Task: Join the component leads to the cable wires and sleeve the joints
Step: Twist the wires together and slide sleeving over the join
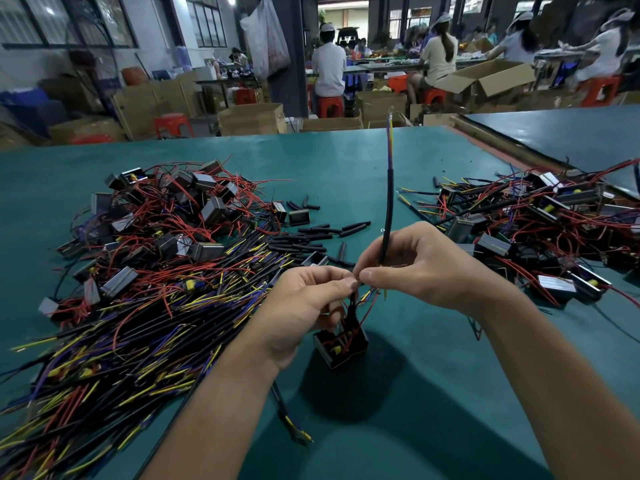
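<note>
One tiny join [356, 284], with a weight under it.
On the big green table [346, 168] a heap of wires [138, 323] lies to the left. The black cable [388, 209] stands up from the right hand [422, 268], which grips it. The left hand [304, 306] pinches the thin wires [373, 299] where they meet. I fear the little box [341, 344], which seems to hang below, could tug the join loose.

My green worktop [346, 168] carries a heap of cables [138, 341] and boxy components [194, 209] on my left, loose black sleeves [311, 233] in the middle, a second heap [536, 230] right.
</note>
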